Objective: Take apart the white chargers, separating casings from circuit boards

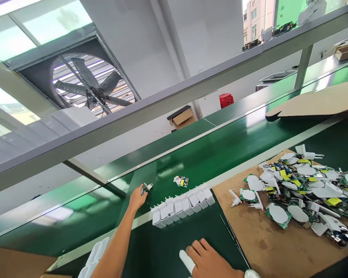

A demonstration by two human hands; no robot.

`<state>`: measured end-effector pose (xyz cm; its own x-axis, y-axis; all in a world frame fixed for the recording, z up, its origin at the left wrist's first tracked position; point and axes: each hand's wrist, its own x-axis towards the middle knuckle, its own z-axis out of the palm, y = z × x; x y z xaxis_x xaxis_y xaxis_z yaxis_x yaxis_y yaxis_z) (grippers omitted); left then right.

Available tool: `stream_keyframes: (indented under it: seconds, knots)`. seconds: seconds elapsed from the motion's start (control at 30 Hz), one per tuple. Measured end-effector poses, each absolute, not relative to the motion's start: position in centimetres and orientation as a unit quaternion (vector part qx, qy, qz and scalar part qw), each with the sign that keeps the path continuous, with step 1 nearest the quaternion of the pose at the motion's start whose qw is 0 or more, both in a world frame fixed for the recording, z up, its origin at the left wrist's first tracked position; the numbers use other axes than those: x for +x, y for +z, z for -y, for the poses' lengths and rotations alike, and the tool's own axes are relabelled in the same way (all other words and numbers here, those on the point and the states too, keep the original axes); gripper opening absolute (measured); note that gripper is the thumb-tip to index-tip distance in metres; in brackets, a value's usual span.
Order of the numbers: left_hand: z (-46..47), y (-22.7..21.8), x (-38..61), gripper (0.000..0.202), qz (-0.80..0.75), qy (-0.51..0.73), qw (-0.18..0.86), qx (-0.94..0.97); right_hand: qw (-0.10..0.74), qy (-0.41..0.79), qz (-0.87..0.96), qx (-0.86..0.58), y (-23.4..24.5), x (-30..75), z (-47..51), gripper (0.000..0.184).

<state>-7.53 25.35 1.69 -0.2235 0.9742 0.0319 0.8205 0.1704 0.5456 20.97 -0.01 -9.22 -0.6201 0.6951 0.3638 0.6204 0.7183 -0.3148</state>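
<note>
Looked out over the long green conveyor belt (234,146), slanting from lower left to upper right under a grey rail. Caught the big wall fan (89,87) beyond its far edge, up at the left. Found a brown cardboard sheet (278,247) spread on the near bench at the right, loaded toward its far right corner with a heap of circuit boards and white plug parts (307,189). Spotted a row of white charger shells (182,206) lined up side by side along the belt's near edge, just left of the cardboard's far left corner.

Had the left arm stretched out nearly straight from the bottom, with the left hand (137,200) at the belt's near edge, left of that row. Laid the right hand (211,262) palm down on the dark green mat (162,247) by the bench's near edge, well short of the row, fingers loosely spread and gripping nothing. Wore a watch (251,274) at that wrist.

Noted a small circuit board (181,181) lying alone on the belt, just beyond the row. Pinched a small white plug piece (147,187) tight between the left thumb and fingertips, over the belt, prongs pointing right. Could not tell whether touching the belt or not. Finished with a white finger cot (186,261) on the right forefinger.
</note>
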Motion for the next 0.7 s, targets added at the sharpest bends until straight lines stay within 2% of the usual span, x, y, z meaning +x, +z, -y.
stream_keyframes:
  seconds: [0.23,0.37,0.5,0.7]
  knots:
    - [-27.3,4.8,0.2,0.053,-0.625,0.140,0.210,0.739,0.254,0.086,0.894,-0.358,-9.5,20.7,0.0,0.033]
    - [-27.0,6.0,5.0,0.048,-0.547,0.050,0.219,0.806,0.248,0.094,0.903,-0.337,-8.2,21.5,0.2,0.033]
    - [-25.9,6.2,7.6,0.058,-0.513,-0.041,0.208,0.832,0.254,0.076,0.903,-0.338,-8.0,21.1,0.2,0.028]
    - [-24.1,8.1,9.7,0.035,-0.505,-0.051,0.127,0.852,0.269,0.034,0.911,-0.312,-7.0,21.3,0.3,0.030]
